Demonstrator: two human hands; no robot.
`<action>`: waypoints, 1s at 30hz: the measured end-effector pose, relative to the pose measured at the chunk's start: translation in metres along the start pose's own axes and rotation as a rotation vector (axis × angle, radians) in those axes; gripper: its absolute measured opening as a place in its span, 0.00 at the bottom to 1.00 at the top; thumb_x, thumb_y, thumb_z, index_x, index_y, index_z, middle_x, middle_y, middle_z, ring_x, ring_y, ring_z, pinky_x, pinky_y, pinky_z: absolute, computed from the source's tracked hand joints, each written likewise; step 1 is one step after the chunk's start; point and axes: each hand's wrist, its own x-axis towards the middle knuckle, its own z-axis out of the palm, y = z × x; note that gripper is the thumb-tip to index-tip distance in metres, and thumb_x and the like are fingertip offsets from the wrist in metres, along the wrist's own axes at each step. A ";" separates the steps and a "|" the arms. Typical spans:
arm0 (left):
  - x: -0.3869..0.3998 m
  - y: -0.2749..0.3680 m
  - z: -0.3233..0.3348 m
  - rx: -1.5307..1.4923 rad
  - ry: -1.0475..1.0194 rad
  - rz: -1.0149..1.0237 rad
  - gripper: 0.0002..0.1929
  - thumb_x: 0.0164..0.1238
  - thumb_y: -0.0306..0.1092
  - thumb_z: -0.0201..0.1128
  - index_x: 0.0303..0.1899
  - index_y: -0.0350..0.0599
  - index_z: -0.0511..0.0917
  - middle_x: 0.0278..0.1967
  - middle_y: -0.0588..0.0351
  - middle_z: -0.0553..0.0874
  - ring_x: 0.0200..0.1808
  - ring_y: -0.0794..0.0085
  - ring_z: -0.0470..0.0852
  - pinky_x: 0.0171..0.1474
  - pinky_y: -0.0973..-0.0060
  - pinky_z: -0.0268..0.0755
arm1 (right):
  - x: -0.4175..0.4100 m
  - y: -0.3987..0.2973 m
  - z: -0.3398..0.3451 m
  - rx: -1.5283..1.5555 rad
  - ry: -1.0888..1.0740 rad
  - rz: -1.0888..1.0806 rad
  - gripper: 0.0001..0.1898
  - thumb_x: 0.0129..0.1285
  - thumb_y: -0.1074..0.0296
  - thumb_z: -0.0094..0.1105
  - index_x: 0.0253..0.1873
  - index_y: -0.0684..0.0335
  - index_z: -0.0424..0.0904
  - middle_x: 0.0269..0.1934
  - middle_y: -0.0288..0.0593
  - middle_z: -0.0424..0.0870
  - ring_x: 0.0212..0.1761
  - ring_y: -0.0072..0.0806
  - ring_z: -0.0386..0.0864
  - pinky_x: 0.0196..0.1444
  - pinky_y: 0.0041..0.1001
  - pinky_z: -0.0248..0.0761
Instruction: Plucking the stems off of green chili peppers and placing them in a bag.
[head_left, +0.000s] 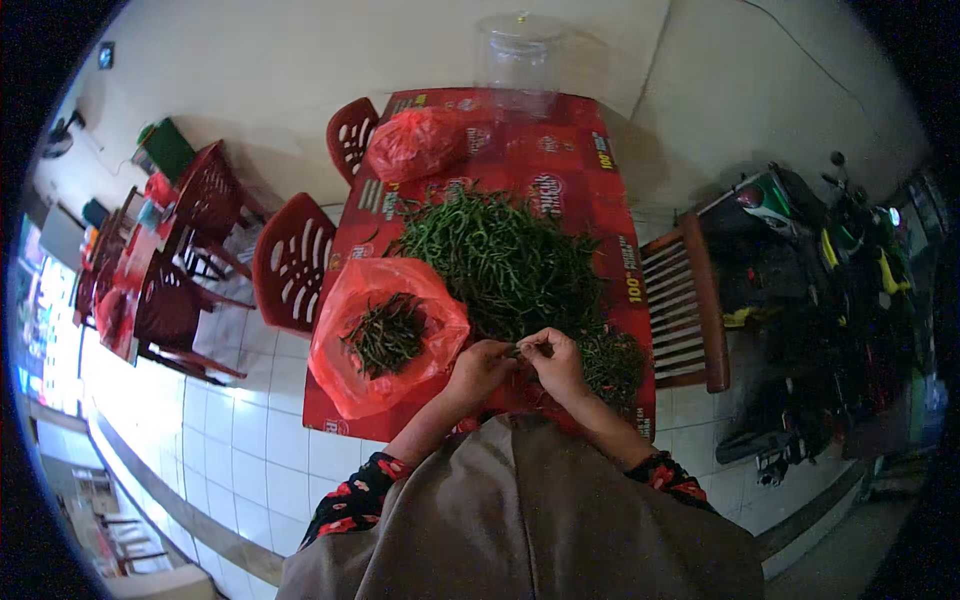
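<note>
My left hand (481, 369) and my right hand (558, 366) meet over the near part of the table, fingertips pinched together on a small green chilli (514, 351), mostly hidden by the fingers. Just beyond them spreads a large heap of long green chillies (495, 255). To the left, an opened red plastic bag (337, 367) has its rim folded out, with a pile of darker chillies (386, 334) inside. A smaller heap of what look like chilli stems (611, 364) lies by my right wrist.
The table's red printed cover (585, 202) also bears a bulging red plastic bag (416, 144) and a clear plastic container (519, 64) at the far end. Red plastic chairs (295, 262) stand left; a wooden chair (697, 304) and parked motorbikes (817, 300) are on the right.
</note>
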 end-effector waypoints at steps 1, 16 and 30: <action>0.003 0.004 0.004 0.001 -0.034 0.015 0.11 0.54 0.30 0.61 0.40 0.39 0.78 0.34 0.47 0.81 0.36 0.57 0.80 0.41 0.69 0.72 | -0.003 0.000 -0.003 -0.002 0.020 0.001 0.02 0.57 0.77 0.57 0.34 0.66 0.74 0.30 0.38 0.79 0.32 0.18 0.76 0.35 0.20 0.70; -0.013 0.004 0.020 0.096 -0.176 0.392 0.07 0.53 0.24 0.59 0.35 0.39 0.79 0.33 0.48 0.81 0.32 0.58 0.79 0.40 0.67 0.71 | -0.023 0.003 -0.051 0.409 -0.254 0.413 0.08 0.50 0.80 0.60 0.33 0.64 0.70 0.28 0.38 0.76 0.35 0.24 0.75 0.41 0.23 0.68; -0.033 -0.049 -0.102 -0.671 0.631 -0.298 0.24 0.66 0.36 0.53 0.59 0.36 0.58 0.50 0.55 0.72 0.43 0.73 0.75 0.42 0.77 0.69 | 0.043 0.039 -0.052 -0.809 -0.026 -0.117 0.08 0.51 0.74 0.58 0.38 0.65 0.75 0.34 0.48 0.75 0.38 0.45 0.74 0.38 0.39 0.69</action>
